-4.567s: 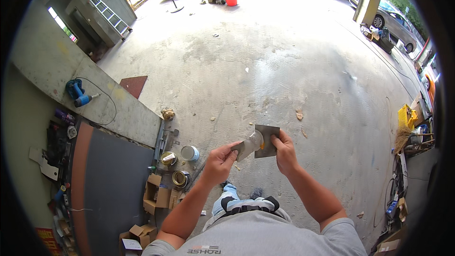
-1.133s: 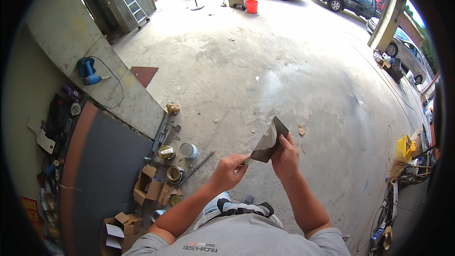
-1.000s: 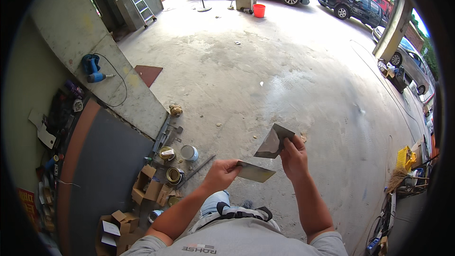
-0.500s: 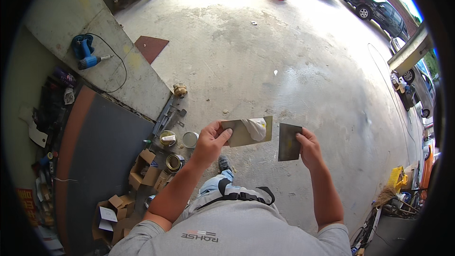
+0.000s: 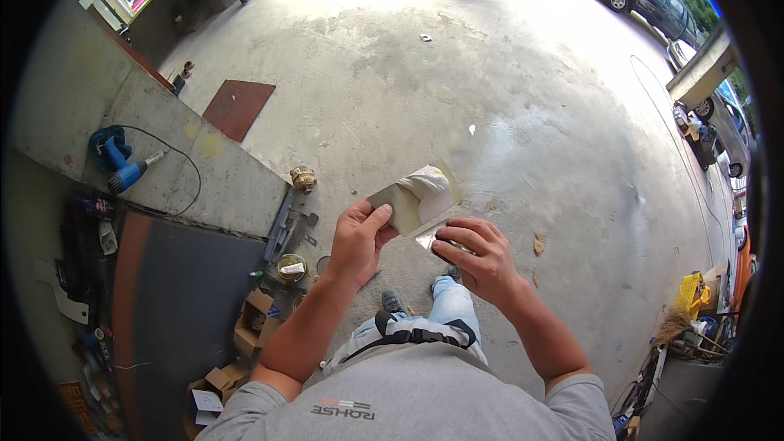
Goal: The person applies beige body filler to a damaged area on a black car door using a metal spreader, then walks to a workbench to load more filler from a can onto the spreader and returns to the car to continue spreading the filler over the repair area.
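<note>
Above the floor, pinching a flat plate in the nearly closed left hand, with white paste on its upper side, likely faced up to stop drips. At its near edge, gripping a second plate under the curled right hand, maybe to hold tight; hard to tell if touching. Far left of both hands, a blue tool on a ledge.

The left forearm and right forearm angle up and inward, elbows bent and spread. The left hand pinches, its thumb on top, the fingers curled underneath. The right hand, near it and slightly lower, turns its back up, fingers bent leftward; its thumb is apparently hidden beneath.
</note>
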A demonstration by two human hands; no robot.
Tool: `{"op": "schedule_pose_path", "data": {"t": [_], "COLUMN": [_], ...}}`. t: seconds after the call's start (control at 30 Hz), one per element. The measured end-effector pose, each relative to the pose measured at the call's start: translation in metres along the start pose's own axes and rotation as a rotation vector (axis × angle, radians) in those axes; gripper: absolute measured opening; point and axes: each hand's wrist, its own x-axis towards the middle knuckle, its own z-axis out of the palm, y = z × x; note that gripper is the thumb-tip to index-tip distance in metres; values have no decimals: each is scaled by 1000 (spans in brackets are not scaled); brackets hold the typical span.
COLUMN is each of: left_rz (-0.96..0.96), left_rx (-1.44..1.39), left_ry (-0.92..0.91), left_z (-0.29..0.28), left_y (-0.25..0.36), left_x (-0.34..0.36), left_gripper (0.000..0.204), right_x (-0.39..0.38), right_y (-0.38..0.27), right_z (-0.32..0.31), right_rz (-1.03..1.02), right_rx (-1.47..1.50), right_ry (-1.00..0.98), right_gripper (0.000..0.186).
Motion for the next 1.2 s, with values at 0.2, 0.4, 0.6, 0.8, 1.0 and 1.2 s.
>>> {"op": "schedule_pose_path", "data": {"t": [0.2,0.4,0.6,0.8,1.0,1.2], "left_rz": [-11,-50,96,148,194,233], "left_rx": [82,50,315,533,667,615], "left_ry": [-101,-100,-154,-287,-416,-429], "left_z": [67,151,220,266,274,269], "left_y": [-11,-29,-36,-25,8,52], "left_x": [94,223,330,408,498,630], "left_gripper": [21,22,24,29,29,33], "right_x": [32,23,36,83,153,267], "right_y": [122,231,363,469,544,616], "right_z": [-19,-66,-129,-168,-123,-54], "right_rz": [77,106,1162,1033,943,1040], "right_rx": [-59,-2,1278,1132,972,1148], "right_ry": [221,58,671,602,563,711], "right_gripper": [35,40,25,28,18,19]}}
